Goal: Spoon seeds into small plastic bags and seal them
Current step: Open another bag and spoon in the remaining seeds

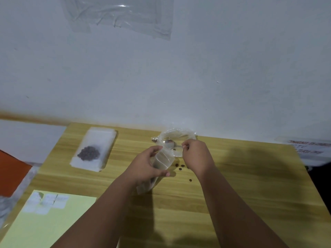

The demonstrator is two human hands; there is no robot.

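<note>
Spoon at the bag's mouth, mid-counter.
My left grip (148, 165) curls round a small clear plastic bag (163, 158), held tilted over the pale wooden counter (232, 185). My right grip (195, 154) pinches a thin silver metal spoon (169, 144) just beyond it, with loose dark brown seeds (180, 167) scattered beside.

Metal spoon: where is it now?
Head view, centre: the right hand pinches the silver metal spoon, bowl at the crumpled clear plastic bag at the far edge of the wooden table.

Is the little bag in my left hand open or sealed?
Open: the left hand holds the bag rounded out, its mouth gaping beside the spoon.
</note>
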